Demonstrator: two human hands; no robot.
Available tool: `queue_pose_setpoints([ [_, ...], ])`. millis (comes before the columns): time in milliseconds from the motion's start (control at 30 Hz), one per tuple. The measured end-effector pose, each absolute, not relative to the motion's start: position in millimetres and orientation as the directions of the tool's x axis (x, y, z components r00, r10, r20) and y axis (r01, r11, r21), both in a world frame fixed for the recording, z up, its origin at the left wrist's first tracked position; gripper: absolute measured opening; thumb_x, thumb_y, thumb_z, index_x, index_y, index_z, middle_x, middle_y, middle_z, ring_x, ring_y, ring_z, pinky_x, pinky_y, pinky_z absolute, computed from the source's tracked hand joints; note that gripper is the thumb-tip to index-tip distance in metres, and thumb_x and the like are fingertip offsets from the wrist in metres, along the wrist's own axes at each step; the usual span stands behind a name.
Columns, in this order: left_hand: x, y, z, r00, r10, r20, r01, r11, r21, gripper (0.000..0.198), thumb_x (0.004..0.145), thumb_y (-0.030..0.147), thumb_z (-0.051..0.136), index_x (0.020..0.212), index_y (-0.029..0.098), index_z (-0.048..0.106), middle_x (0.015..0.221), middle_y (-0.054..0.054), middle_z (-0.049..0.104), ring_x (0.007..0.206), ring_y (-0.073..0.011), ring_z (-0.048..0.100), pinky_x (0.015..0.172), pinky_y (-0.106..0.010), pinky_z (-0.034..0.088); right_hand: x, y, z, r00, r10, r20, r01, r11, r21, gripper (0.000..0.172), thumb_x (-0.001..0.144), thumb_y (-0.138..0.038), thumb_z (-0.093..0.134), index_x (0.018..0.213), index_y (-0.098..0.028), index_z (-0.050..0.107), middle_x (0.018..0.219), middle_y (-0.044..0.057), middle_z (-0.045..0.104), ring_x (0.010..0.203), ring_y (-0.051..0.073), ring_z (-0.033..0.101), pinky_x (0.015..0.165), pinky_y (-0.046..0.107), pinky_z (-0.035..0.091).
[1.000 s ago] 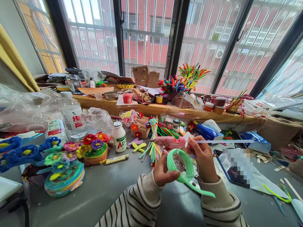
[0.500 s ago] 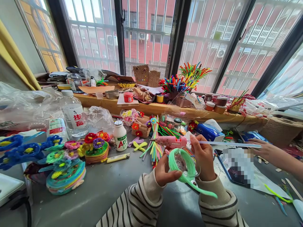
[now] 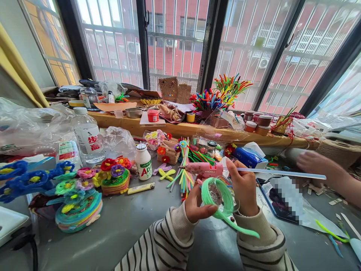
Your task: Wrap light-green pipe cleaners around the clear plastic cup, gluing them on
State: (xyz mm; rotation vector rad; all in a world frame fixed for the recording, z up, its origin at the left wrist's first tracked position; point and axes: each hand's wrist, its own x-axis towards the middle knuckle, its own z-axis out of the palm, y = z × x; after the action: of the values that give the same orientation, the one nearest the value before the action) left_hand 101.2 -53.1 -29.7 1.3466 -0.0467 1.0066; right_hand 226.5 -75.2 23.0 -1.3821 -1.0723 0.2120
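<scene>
Between your striped sleeves (image 3: 163, 244), your left hand (image 3: 196, 205) held the green ring (image 3: 228, 197) narrowly between thumb and fingers, just as half a second before. The ring sat right of that thumb, and its loose fuzzy tail ran across your right cuff. Left of the sleeves, a stretch of grey bench (image 3: 114, 227) reached to the flower stand (image 3: 80, 214); on the other side, the phone (image 3: 272, 202) lay near your right wrist, limiting room there.

Your right hand (image 3: 244, 188) was closed on the glue stick (image 3: 282, 173) at the rear of the pink glue gun (image 3: 204, 169), just beyond the ring, nozzle leftward, its handle hidden. The stick's tip showed farther right than before. The lighter (image 3: 141, 188), pipe cleaners (image 3: 186, 173) and white bottle (image 3: 143, 167) stood past the nozzle's side.

Another person's hand (image 3: 313, 163), blurred, had shifted farther back, covering where a blue packet had shown. Behind everything, a wooden ledge (image 3: 160, 131) edged the bench below barred windows (image 3: 175, 41).
</scene>
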Motion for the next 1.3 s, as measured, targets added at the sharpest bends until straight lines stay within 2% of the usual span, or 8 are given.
queue_pose_setpoints([
  [633,98.9,-52.4,-34.2,0.607,0.563,0.561,-0.617,-0.112,0.779,0.059,0.062,0.038,0.064,0.114,0.015,0.046,0.113,-0.013,0.054,0.105,-0.0309,0.049,0.091,-0.044,0.035,222.0,-69.7,27.3,0.481,0.780,0.400,0.348,0.248,-0.904,0.044,0.075,-0.043,0.051,0.045,-0.019,0.031,0.041,-0.008,0.029,0.043,0.007,0.027,0.045,0.023,0.025],
  [1067,98.8,-53.5,-32.0,0.606,0.566,0.559,-0.622,-0.102,0.777,0.055,0.063,0.039,0.062,0.111,0.015,0.049,0.107,-0.012,0.057,0.100,-0.0303,0.053,0.088,-0.044,0.038,219.2,-68.7,27.7,0.480,0.801,0.357,0.249,0.266,-0.931,0.044,0.072,-0.043,0.056,0.044,-0.019,0.032,0.042,-0.008,0.030,0.042,0.006,0.028,0.044,0.022,0.024],
  [1300,99.9,-53.1,-30.0,0.587,0.589,0.555,-0.638,-0.085,0.766,0.054,0.063,0.040,0.062,0.109,0.014,0.051,0.101,-0.011,0.060,0.096,-0.0284,0.055,0.086,-0.043,0.039,221.5,-62.4,18.9,0.430,0.851,0.301,0.096,0.289,-0.953,0.044,0.070,-0.053,0.054,0.050,-0.019,0.033,0.042,-0.009,0.028,0.039,0.004,0.022,0.037,0.021,0.017],
])
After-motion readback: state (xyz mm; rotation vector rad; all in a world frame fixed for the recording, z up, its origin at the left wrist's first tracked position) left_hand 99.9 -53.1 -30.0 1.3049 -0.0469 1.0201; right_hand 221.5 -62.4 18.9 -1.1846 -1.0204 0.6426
